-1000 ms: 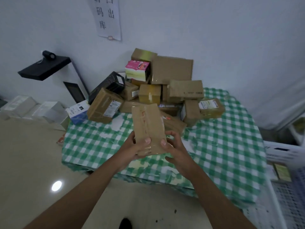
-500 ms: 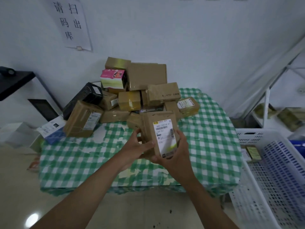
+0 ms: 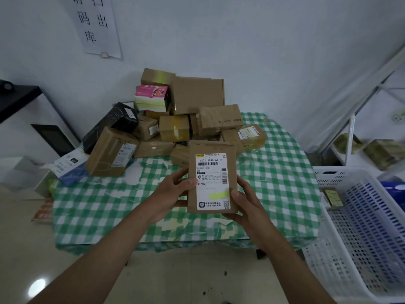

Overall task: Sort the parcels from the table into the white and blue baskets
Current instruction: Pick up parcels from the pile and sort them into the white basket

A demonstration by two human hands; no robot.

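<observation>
A flat brown cardboard parcel [image 3: 212, 150] with a white shipping label facing me is held upright above the table's front half. My left hand [image 3: 173, 191] grips its left edge, thumb on the label. My right hand [image 3: 245, 205] grips its right edge and lower corner. Behind it a pile of parcels [image 3: 186, 119] sits at the back of the green checked table [image 3: 274, 176]. The white basket [image 3: 361, 227] stands on the floor at the right, with a small parcel [image 3: 332, 197] inside. A bit of the blue basket [image 3: 393, 188] shows beyond it.
A black box [image 3: 111, 126] and a pink-and-yellow box [image 3: 151, 97] lie in the pile. A blue-and-white carton [image 3: 68, 167] hangs off the table's left edge. A white shelf with parcels [image 3: 381, 152] is at the right. A paper sign [image 3: 96, 25] hangs on the wall.
Both hands turned the parcel over, from its plain taped side to its label side, and raised it upright. My view swung right, bringing the white basket into sight.
</observation>
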